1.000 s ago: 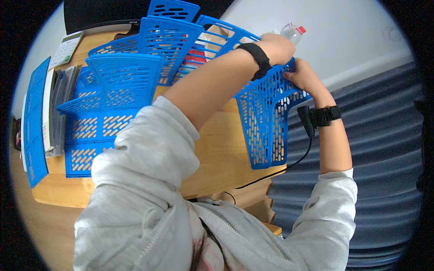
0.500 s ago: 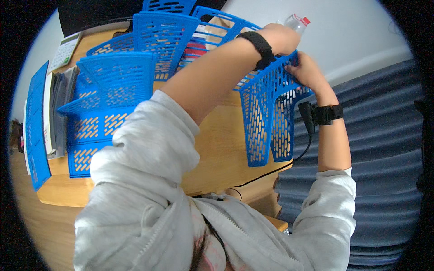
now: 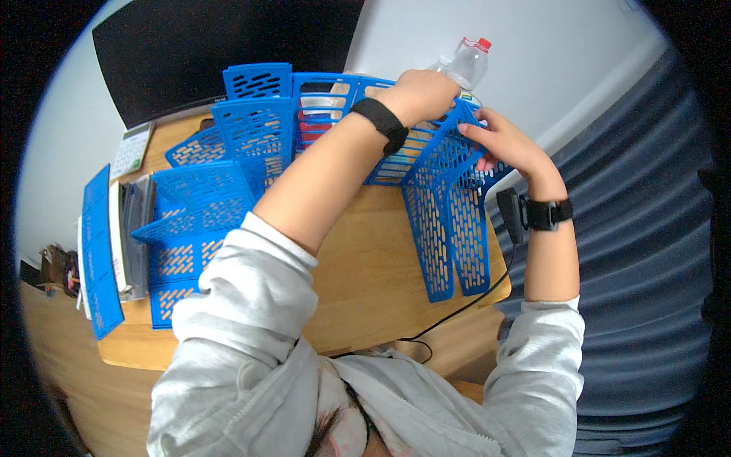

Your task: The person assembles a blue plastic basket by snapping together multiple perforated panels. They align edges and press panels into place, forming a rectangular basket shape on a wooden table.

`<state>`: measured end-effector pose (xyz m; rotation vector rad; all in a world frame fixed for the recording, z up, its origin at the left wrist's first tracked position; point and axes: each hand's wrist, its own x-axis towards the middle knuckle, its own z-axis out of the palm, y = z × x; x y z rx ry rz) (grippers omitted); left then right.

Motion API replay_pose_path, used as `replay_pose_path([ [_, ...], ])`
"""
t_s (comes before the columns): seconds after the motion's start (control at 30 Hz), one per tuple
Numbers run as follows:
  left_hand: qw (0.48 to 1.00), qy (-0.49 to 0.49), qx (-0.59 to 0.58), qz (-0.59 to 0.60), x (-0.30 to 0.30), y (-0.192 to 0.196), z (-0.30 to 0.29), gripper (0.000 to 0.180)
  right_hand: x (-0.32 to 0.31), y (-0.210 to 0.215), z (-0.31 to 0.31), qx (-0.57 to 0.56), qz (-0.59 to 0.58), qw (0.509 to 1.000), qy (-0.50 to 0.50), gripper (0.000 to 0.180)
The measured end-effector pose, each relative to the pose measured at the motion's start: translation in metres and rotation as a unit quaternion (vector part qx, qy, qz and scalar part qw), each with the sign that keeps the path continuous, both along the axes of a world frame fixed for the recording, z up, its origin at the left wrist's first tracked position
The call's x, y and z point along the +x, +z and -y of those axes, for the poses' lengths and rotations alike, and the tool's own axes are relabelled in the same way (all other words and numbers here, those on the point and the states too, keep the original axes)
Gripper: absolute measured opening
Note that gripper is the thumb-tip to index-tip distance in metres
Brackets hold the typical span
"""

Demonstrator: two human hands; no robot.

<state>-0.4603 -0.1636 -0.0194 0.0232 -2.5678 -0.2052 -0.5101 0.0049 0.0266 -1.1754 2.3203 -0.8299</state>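
Observation:
A blue perforated plastic file rack (image 3: 430,221) stands on the right part of the table, its panels upright and meeting in narrow corners. My left hand (image 3: 422,97) reaches across to the rack's far upper edge, its fingers closed there and partly hidden behind the hand. On the right, my right hand (image 3: 506,145) has thumb and fingers around the top corner of a rack panel. Further left, more blue slotted panels (image 3: 255,129) stand joined in a row. A folded-looking blue section (image 3: 202,190) rests nearest the left side. Each wrist wears a black band.
A clear bottle (image 3: 468,65) with a red cap stands behind my left hand. A black screen (image 3: 228,53) and a calculator (image 3: 133,148) are at the back left. Files (image 3: 135,236) stand beside a blue panel. A black cable (image 3: 457,305) crosses the wooden table's (image 3: 358,259) edge by the dark curtain (image 3: 632,228).
The view has tilted up, showing more of the screen. My left hand now sits further from the bottle's cap. My right hand's fingers have shifted along the rack's top corner.

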Motion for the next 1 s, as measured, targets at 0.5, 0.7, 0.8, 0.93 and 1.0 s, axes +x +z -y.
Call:
replay_pose_path([
  [0.5, 0.985, 0.050, -0.126, -0.106, 0.038, -0.009, -0.039, 0.049, 0.058, -0.037, -0.086, -0.133, 0.018, 0.990, 0.038, 0.013],
  [0.7, 0.979, 0.055, -0.150, -0.129, 0.108, -0.008, -0.067, 0.054, 0.089, -0.045, -0.087, -0.172, 0.011, 0.983, 0.064, 0.017],
  [0.8, 0.980, 0.043, -0.150, -0.120, 0.152, -0.003, -0.078, 0.055, 0.109, -0.048, -0.083, -0.189, 0.011, 0.978, 0.083, 0.019],
  [0.93, 0.980, 0.040, -0.148, -0.127, 0.209, 0.010, -0.070, 0.049, 0.129, -0.041, -0.078, -0.181, -0.017, 0.978, 0.099, 0.019],
  [1.0, 0.975, 0.040, -0.172, -0.136, 0.236, 0.019, -0.055, 0.046, 0.136, -0.036, -0.076, -0.182, -0.010, 0.977, 0.111, 0.019],
])
